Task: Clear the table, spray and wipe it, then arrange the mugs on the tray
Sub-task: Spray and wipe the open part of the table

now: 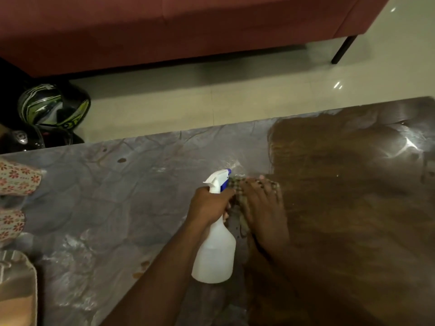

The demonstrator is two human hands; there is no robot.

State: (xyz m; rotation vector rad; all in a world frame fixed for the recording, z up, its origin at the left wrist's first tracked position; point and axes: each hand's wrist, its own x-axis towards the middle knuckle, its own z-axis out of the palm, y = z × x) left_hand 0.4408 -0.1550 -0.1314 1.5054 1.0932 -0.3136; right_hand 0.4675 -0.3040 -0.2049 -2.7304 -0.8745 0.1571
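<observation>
spraying and wiping the table [131, 208]

a red sofa [164, 29] runs along the far side on a pale tiled floor [235, 102], with two helmets [53, 107] on the floor by the table's far left corner. the table is covered in a wrinkled clear sheet, cloudy and stained on the left, darker brown on the right. the left hand [210, 203] grips the neck of a white spray bottle [215, 250], its blue nozzle aimed forward over the table. just beside it, the right hand [263, 208], blurred, lies flat with fingers spread on a checked cloth [242, 184], pressing it against the tabletop. floral mugs [17, 177] and a tray's [17, 290] corner sit at the left edge.
</observation>
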